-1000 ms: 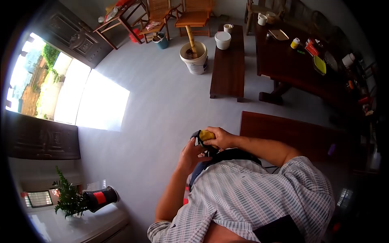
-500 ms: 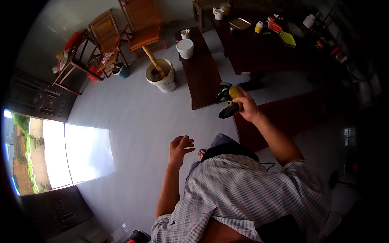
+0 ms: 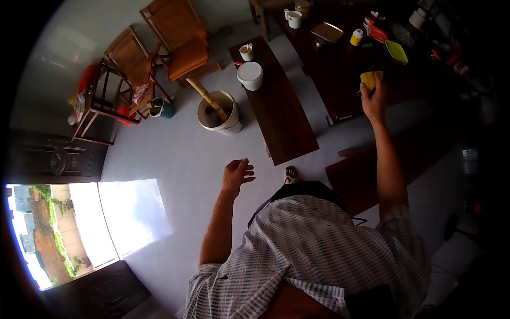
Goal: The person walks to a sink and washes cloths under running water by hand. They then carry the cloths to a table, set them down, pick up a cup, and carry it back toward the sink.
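My right hand (image 3: 374,95) is stretched out over the dark wooden table (image 3: 345,103), closed on a yellow-and-black object (image 3: 370,80). Only its yellow part shows clearly now, and I cannot make out its exact kind. A yellow-green tray (image 3: 396,52) and a white bottle with a yellow label (image 3: 356,36) are on the table just beyond it. My left hand (image 3: 237,175) hangs in the air over the grey floor with loosely bent fingers apart, holding nothing.
A long bench (image 3: 284,114) bears a lidded white tub (image 3: 250,75) and a white mug (image 3: 246,51). Left of it stands a bucket (image 3: 231,126) with a wooden stick (image 3: 204,94) in it. Wooden chairs (image 3: 188,56) line the wall; a bright doorway (image 3: 85,223) is at left.
My right hand has moved forward and right, from beside the bench to over the table, carrying the yellow-and-black object. My left hand stays empty; the view has shifted as my body moves.
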A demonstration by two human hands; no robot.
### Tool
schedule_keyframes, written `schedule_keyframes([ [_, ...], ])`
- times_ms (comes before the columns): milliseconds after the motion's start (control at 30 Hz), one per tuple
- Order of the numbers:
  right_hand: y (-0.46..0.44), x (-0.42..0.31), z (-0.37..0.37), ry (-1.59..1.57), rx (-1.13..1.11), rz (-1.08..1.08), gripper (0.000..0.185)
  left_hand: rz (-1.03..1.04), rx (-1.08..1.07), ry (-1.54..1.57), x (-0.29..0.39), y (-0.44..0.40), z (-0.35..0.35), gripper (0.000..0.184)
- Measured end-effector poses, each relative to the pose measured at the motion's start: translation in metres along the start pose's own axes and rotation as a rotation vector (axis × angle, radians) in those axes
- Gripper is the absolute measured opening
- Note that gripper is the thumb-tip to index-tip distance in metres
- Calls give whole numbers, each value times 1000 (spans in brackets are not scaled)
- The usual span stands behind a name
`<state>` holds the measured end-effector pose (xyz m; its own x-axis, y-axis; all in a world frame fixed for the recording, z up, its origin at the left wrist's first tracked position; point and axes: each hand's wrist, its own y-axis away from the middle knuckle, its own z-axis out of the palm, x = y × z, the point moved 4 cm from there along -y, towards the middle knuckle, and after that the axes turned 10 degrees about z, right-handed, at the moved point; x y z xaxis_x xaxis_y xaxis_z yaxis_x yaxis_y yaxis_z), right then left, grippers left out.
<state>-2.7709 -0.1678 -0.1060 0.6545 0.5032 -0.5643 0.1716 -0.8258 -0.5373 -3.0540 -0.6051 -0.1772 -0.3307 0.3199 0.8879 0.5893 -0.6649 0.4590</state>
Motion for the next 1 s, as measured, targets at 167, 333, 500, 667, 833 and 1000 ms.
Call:
schedule_keyframes([
  [167, 2, 63, 88, 393, -624, 426, 64, 76, 73, -144, 48, -109, -36, 45],
  [333, 19, 72, 132, 562, -799, 357, 92, 162, 88, -369, 85, -242, -62, 60],
  [500, 26, 61, 165, 667, -947, 426, 109, 409, 91, -927, 143, -400, -52, 82],
  [667, 32, 52, 199, 734, -940, 458, 121, 551, 115, -984, 123, -614, -45, 95],
  [833, 25, 52, 225, 890, -921, 553, 111, 486, -48, -1011, 114, -737, -11, 94],
  [1000, 10, 45, 236, 859, -957, 672, 109, 453, -22, -1023, 90, -803, 19, 118],
])
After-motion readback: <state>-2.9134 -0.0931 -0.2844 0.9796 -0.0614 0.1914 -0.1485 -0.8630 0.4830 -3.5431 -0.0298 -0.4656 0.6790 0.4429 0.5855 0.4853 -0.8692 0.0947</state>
